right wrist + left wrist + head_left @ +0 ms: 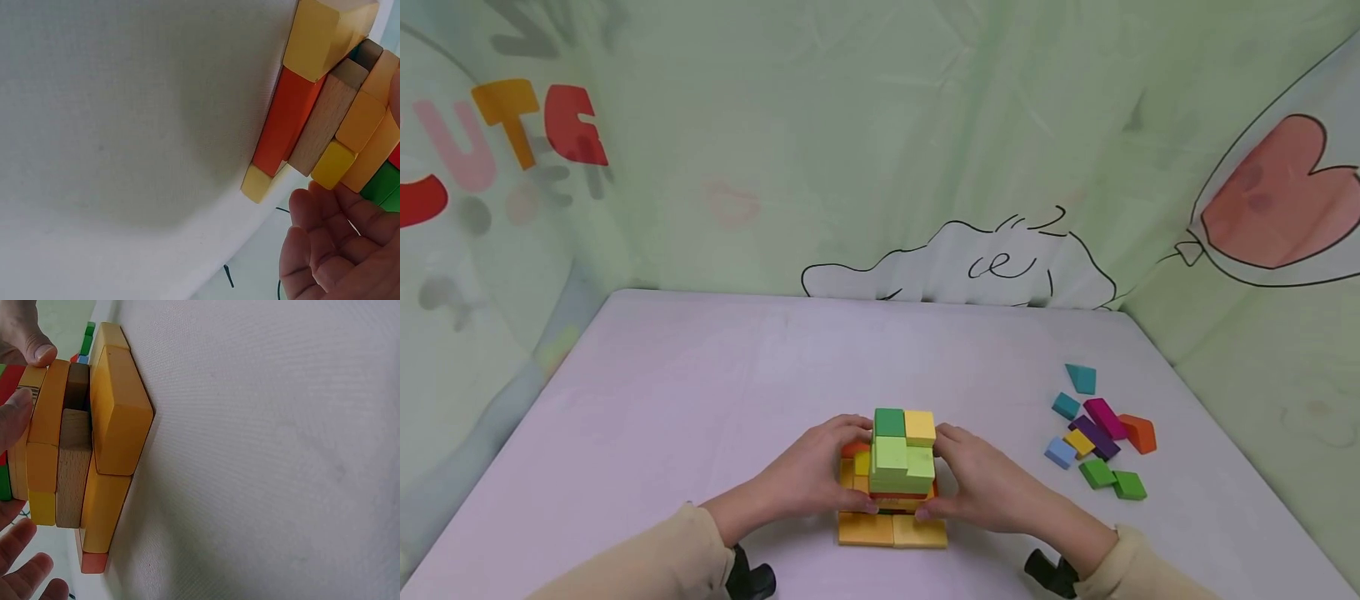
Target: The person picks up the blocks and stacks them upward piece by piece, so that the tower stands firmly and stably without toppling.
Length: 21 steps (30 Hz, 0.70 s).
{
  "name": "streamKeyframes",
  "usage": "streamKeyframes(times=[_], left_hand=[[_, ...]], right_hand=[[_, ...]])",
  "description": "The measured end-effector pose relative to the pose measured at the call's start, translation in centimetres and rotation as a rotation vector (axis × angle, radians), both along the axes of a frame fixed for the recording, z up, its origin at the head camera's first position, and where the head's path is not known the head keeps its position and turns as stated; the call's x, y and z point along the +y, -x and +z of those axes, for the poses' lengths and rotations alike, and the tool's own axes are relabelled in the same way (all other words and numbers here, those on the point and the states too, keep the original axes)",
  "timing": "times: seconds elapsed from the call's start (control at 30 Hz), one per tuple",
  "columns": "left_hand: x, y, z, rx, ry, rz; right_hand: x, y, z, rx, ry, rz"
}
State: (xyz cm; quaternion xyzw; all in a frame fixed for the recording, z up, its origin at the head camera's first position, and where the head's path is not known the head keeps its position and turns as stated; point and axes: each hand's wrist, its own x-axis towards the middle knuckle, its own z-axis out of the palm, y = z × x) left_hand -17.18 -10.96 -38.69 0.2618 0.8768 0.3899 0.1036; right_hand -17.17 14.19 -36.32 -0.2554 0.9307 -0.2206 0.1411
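Observation:
A tower of wooden blocks (889, 477) stands near the front middle of the table. Green and pale yellow blocks top it, over red and orange layers, and two flat orange-yellow blocks (867, 530) lie at the front of its base. My left hand (808, 475) grips the tower's left side, thumb (15, 419) on the front and fingers toward the back. From the right, my right hand (988, 483) holds it the same way, its fingers (331, 240) beside a yellow block (334, 164). Plain wood blocks (74, 469) show between the orange base and the upper layers.
Loose blocks lie in a group on the right of the table, among them a purple block (1095, 438), an orange block (1138, 434), a teal block (1082, 378) and two green blocks (1129, 485). A printed curtain (880, 150) surrounds the table's back and sides.

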Motion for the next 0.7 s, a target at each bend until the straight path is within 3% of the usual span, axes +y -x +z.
streamKeyframes(times=[0.47, 0.7], left_hand=[[0.0, -0.1, 0.3, -0.052, -0.005, 0.022], [-0.9, 0.1, 1.5, -0.099, -0.132, 0.026]], right_hand=[[0.2, -0.2, 0.2, -0.01, 0.012, -0.004], [0.9, -0.5, 2.4, 0.053, 0.054, -0.005]])
